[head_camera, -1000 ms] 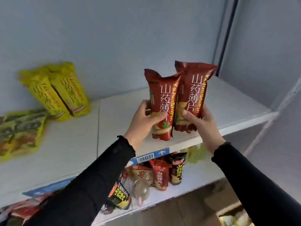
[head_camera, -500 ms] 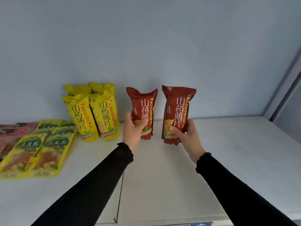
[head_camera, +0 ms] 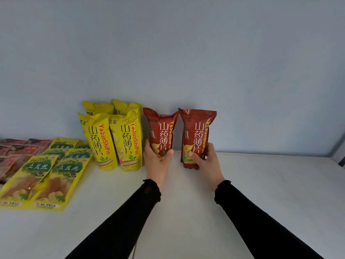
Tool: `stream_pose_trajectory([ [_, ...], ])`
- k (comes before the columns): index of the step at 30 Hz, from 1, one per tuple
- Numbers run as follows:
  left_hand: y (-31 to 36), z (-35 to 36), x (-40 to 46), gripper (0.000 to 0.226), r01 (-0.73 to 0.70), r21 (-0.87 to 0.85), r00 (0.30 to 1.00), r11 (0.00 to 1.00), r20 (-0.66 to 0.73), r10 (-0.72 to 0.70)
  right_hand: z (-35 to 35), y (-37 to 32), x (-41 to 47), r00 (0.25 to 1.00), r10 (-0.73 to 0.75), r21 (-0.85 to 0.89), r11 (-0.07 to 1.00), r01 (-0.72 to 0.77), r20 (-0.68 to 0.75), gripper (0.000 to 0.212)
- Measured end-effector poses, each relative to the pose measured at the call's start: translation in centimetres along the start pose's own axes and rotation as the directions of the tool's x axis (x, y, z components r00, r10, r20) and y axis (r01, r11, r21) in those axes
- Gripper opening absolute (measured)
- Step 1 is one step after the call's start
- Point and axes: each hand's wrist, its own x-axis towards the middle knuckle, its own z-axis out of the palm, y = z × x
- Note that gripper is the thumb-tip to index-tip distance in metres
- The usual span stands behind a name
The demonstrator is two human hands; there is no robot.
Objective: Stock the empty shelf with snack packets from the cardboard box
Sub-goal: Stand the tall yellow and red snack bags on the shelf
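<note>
Two dark red snack packets stand upright at the back of the white shelf (head_camera: 261, 193), against the wall. My left hand (head_camera: 157, 162) grips the lower part of the left red packet (head_camera: 162, 130), which stands right beside the yellow packets (head_camera: 119, 139). My right hand (head_camera: 204, 161) grips the lower part of the right red packet (head_camera: 197, 131), a small gap apart from the other. The cardboard box is out of view.
Several upright yellow packets are grouped left of the red ones. Flat yellow-green packets (head_camera: 48, 172) lie at the left, with flat red packets (head_camera: 16, 150) behind them at the far left edge. The pale wall (head_camera: 186, 62) closes the back.
Both hands have carried the red packets from in front of the shelf edge to the back of the shelf. The packets now stand beside the yellow ones.
</note>
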Motion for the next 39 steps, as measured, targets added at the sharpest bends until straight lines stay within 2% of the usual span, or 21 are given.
stream_pose_trajectory([
  [2,-0.7,0.4,0.0,0.097,0.018,0.069,1.0,0.997,-0.018,-0.017,0.4,0.1,0.4,1.0,-0.018,-0.025,1.0,0.018,-0.01,0.056],
  [7,-0.3,0.9,0.8,0.073,0.033,0.277,0.997,0.96,-0.077,-0.012,1.4,0.5,1.7,0.999,-0.029,-0.091,0.996,0.025,-0.042,0.057],
  [11,-0.8,1.1,1.5,0.085,0.032,0.253,0.992,0.967,-0.125,0.0,2.3,0.7,2.3,0.999,-0.043,-0.065,0.997,0.041,-0.029,0.061],
  [13,-1.2,1.2,1.9,0.086,0.037,0.214,0.99,0.976,-0.142,-0.007,2.8,0.6,2.6,0.999,-0.046,-0.079,0.996,0.044,-0.021,0.06],
  [16,-1.3,1.2,2.2,0.086,0.054,0.244,0.987,0.968,-0.163,-0.013,3.7,0.5,3.2,0.999,-0.042,-0.107,0.993,0.041,-0.001,0.057],
  [27,-1.7,1.3,2.2,0.093,0.032,0.265,0.989,0.964,-0.149,0.008,4.7,0.8,3.8,0.998,-0.054,-0.114,0.992,0.057,0.03,0.055],
  [34,-0.9,0.3,-0.7,0.098,0.044,0.219,0.997,0.975,-0.069,-0.029,4.5,0.6,3.1,0.998,-0.062,-0.132,0.989,0.064,0.021,0.064],
  [39,0.1,-2.4,-3.4,0.08,-0.055,0.272,0.984,0.961,0.177,0.007,2.9,-1.0,2.0,0.995,-0.081,-0.215,0.974,0.067,-0.055,0.07],
])
